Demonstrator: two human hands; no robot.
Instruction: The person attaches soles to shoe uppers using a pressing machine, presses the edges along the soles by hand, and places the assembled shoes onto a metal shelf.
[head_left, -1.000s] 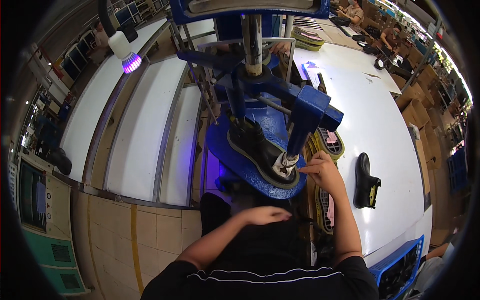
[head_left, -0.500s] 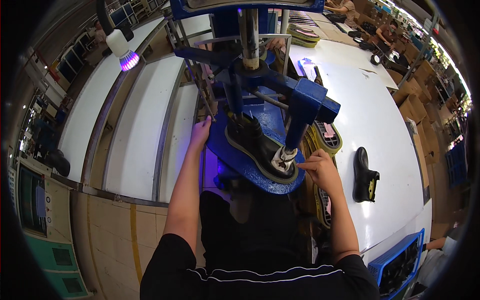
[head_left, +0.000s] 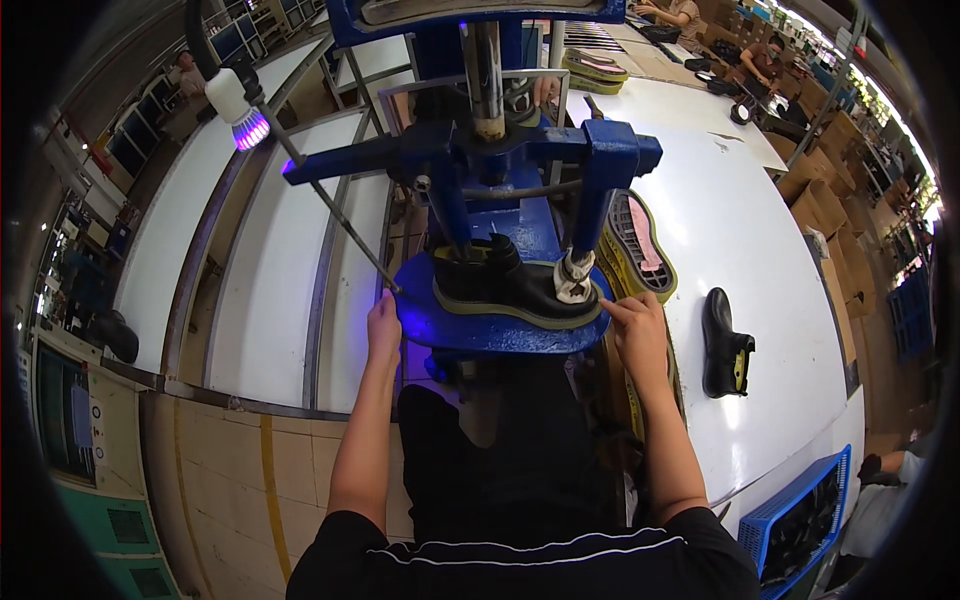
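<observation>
A black ankle boot (head_left: 505, 291) with an olive sole rests on the blue plate (head_left: 470, 337) of a blue press (head_left: 510, 150), its toe pointing right. One press post reaches into the boot opening; the other bears down on the toe through a pale cloth wrap (head_left: 574, 279). At the plate's left edge, beside the lower end of a thin metal rod (head_left: 350, 232), my left hand (head_left: 383, 335) is closed; what it grips is hidden. My right hand (head_left: 640, 335) has bent fingers, its fingertips against the boot's toe edge.
Shoe soles (head_left: 640, 240) stand right of the press beside a white table (head_left: 790, 300). Another ankle boot (head_left: 727, 345) lies there. A blue crate (head_left: 800, 520) of dark items is lower right. A purple-lit lamp (head_left: 245, 125) hangs left. Co-workers sit farther off.
The blue plate, press arm and boot have turned so the boot lies more level across my view. My left hand has moved down and left; my right hand has risen slightly with the toe.
</observation>
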